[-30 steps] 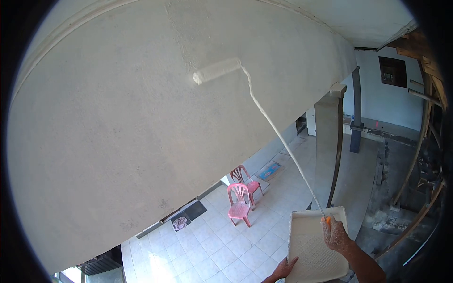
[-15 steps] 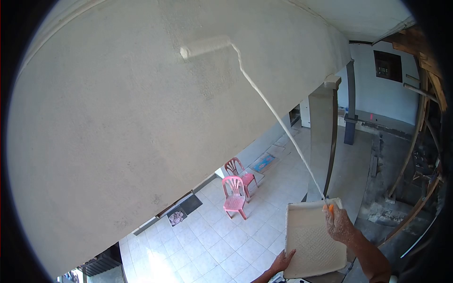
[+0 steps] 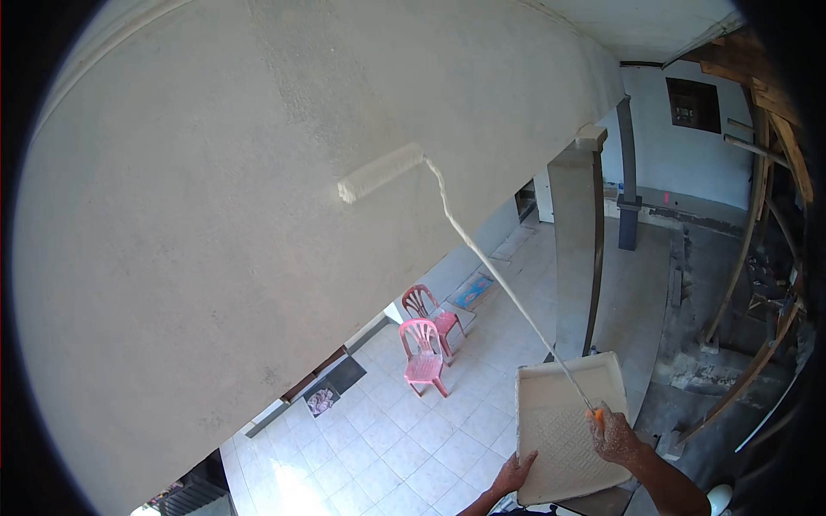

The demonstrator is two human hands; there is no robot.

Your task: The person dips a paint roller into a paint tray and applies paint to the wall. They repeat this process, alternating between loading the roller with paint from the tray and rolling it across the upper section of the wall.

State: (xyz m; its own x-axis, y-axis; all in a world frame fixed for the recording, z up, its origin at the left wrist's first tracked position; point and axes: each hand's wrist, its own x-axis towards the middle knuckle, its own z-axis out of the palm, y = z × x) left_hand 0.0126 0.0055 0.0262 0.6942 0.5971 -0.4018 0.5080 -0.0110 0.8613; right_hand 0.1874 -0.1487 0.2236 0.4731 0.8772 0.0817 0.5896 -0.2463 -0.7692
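A paint roller (image 3: 383, 172), coated in off-white paint, lies against the grey-beige wall (image 3: 198, 215). Its long paint-covered rod slants down to an orange handle, which my right hand (image 3: 618, 437) grips with closed fingers. Below the rod is a paint tray (image 3: 564, 434), cream inside with a textured ramp and paint smeared over it. My left hand (image 3: 514, 473) holds the tray by its lower left edge, thumb on the rim; the other fingers are hidden beneath. A darker streak shows on the wall above the roller.
Two pinkish-red plastic chairs (image 3: 423, 357) stand on the tiled floor (image 3: 413, 439) far below. A square pillar (image 3: 572, 249) rises behind the tray. Wooden poles (image 3: 744, 370) lean at the right. A crumpled cloth (image 3: 321, 401) lies on a dark mat near the wall's base.
The roller has moved down the wall, and my right hand has dropped lower over the tray with the handle. My left hand keeps its hold on the tray; the view has shifted slightly.
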